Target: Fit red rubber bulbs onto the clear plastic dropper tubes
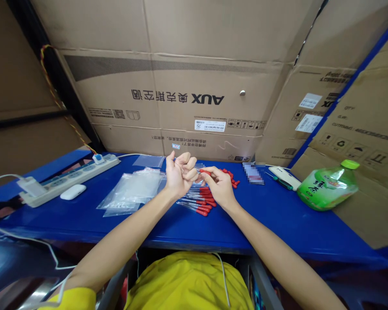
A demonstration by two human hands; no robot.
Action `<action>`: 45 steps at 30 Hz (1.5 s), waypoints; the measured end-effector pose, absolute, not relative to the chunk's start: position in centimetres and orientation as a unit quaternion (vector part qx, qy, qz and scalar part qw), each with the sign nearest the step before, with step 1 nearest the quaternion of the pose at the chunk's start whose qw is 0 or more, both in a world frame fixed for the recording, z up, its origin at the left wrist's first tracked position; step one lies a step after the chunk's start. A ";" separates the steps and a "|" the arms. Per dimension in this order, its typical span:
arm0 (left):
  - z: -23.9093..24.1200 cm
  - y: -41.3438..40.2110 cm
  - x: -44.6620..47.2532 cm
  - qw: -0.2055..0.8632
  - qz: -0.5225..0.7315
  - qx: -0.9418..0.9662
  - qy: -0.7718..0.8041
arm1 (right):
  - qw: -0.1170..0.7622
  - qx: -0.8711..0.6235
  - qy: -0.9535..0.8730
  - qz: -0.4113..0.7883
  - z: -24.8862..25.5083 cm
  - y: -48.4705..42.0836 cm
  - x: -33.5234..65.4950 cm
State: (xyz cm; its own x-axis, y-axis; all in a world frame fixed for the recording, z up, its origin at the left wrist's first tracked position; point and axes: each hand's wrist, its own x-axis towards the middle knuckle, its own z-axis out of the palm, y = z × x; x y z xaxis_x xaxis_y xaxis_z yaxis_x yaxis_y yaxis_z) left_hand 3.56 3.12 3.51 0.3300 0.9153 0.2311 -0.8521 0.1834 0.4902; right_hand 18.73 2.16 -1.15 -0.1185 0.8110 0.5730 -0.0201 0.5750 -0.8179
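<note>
My right hand point(220, 185) pinches the red rubber bulb point(205, 172) of a dropper between thumb and fingers. Its clear glass tube points left into the curled fingers of my left hand point(180, 174), which close on it; much of the tube is hidden there. Below both hands lies a pile of glass droppers point(194, 203) with red bulbs, most bulbs facing right. Several loose red rubber bulbs point(232, 177) are scattered just beyond my right hand. Left of my left hand, clear plastic zip bags point(132, 189) lie in an overlapping stack.
On the blue table point(261, 228), a white power strip point(74, 176) and a white earphone case point(73, 192) sit at the left. A green bottle point(326, 187), a white tool with a dark green part point(283, 177) and a blurred packet point(254, 173) lie right. Cardboard point(181, 77) walls the back.
</note>
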 end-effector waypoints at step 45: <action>3.2 3.3 3.6 0.777 0.554 0.287 0.086 | 0.531 -0.349 -0.767 0.095 -0.9 2.0 20.0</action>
